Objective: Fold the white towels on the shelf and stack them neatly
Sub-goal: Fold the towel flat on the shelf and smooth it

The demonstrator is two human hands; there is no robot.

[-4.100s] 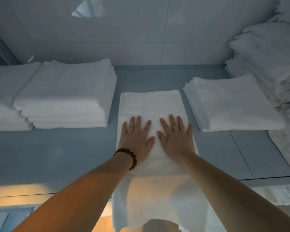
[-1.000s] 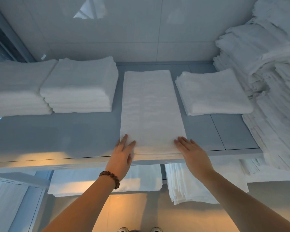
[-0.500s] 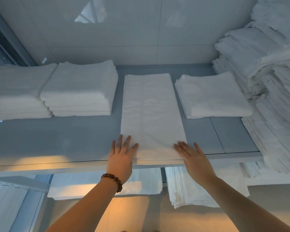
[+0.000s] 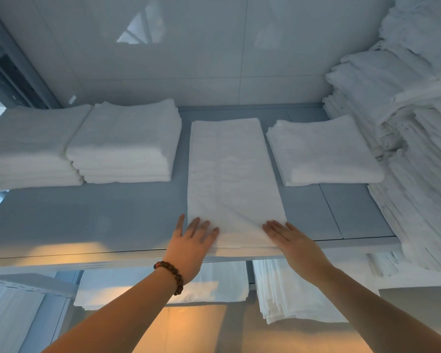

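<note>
Head view: white towel [image 4: 234,179] lies flat on the grey shelf [image 4: 87,220] as a long narrow strip. Its long axis runs straight away from me, front lip to back wall [image 4: 189,59]. The near short edge sits right at the shelf's front lip; the far short edge stops just short of the wall. A lengthwise fold line shows left of the middle. My left hand [image 4: 191,248], with a bead bracelet [image 4: 172,275] at the wrist, is flat and spread on the near-left corner. The inner fingers press the cloth and the outermost one rests on bare shelf. My right hand [image 4: 294,247] is flat too, fingers straight and close together, pressing the near-right corner and angled inward. Neither hand grips anything. Edges: a folded stack [image 4: 125,143] stands just beside the strip's far-left long edge, with a second stack [image 4: 28,149] touching it further left. A lower folded stack [image 4: 321,151] sits just beside the far-right edge with a thin gap. A tall loose pile [image 4: 418,123] fills the right end of the shelf. Open room: a wide bare stretch of shelf lies left of the strip's near half, in front of the two left stacks. A narrower bare patch lies right of it, between strip and pile. More towels [image 4: 285,289] hang on the level below.
</note>
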